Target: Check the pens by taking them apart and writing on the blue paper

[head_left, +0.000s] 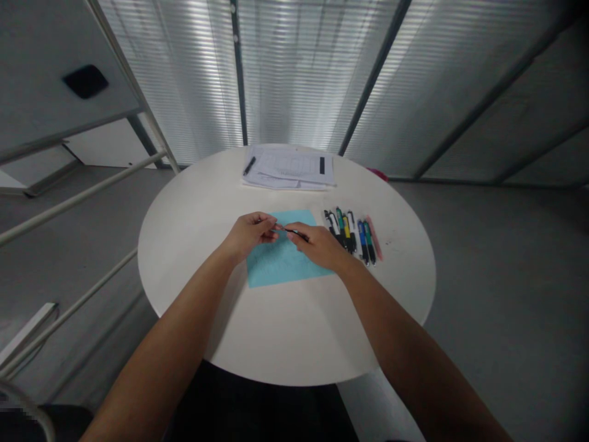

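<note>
The left hand (251,234) and the right hand (319,244) come close together over a sheet of blue paper (280,267) on a round white table (285,334). The left hand pinches a small thin piece (278,227) with its thumb and fingers. The piece is too small for me to tell just what it is. The right hand grips a dark pen part (298,234), and its thin end points left at the small piece. The two ends are very close, but I can't tell if they touch.

Just right of the blue paper, a bunch of pens (352,230) lies side by side. The right hand and wrist are near them. Some are white and black, one is yellow and black (346,228), and there are green ones and a blue one (362,236) too. At the right end of the row lie some thin reddish sticks (374,238).

At the far side of the table is a pile of white papers (285,167). A black pen (249,166) lies on its left side. Behind the table are tall windows with blinds (294,80). A pale rail (83,189) stands on the left.
</note>
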Demonstrator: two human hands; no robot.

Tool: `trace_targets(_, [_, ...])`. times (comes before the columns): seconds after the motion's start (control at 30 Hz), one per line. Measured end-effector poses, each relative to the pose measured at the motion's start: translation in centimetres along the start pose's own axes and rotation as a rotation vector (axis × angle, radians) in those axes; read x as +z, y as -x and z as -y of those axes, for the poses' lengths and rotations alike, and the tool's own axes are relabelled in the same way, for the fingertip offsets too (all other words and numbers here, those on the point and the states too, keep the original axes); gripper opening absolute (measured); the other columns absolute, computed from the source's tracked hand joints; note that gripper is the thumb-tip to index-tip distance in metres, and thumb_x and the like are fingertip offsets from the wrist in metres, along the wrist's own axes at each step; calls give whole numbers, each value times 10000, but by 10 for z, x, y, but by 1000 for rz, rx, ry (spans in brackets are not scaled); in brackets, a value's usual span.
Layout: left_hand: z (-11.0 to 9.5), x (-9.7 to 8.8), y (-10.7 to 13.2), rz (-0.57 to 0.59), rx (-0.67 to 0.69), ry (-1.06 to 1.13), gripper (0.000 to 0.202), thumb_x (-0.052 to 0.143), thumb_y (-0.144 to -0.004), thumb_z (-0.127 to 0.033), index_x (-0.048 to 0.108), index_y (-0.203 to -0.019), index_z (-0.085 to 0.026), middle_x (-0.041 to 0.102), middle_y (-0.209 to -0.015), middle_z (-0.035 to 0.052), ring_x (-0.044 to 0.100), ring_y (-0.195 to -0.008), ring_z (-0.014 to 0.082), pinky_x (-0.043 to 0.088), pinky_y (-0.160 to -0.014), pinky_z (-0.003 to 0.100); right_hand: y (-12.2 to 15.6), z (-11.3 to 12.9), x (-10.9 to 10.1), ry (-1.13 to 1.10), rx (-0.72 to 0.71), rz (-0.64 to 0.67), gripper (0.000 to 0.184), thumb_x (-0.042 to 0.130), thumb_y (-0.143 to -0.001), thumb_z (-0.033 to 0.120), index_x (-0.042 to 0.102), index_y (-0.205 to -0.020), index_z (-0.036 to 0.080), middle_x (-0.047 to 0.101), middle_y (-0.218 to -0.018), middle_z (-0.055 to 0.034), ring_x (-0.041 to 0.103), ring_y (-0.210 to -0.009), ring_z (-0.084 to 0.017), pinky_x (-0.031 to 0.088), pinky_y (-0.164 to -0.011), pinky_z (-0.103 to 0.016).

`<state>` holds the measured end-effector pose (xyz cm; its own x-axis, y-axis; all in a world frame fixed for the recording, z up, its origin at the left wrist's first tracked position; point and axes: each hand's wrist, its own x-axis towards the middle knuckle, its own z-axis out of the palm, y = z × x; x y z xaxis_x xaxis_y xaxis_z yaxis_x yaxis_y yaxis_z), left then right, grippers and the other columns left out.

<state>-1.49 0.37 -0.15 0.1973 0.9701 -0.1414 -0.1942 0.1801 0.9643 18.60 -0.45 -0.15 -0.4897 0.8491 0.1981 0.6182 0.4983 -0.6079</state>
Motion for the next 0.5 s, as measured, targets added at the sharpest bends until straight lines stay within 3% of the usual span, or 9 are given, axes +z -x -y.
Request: trace_targets(0.5, [2,1,0,29,78,-314,257,670,-762,-392,645,-829,-144,698,-844,65,601,-622,107,449,-566,235,-2,-5,4,71,22,2,282,526,-902,401,636,-1105,239,603,-677,13,478,-558,-111,301,-563,-243])
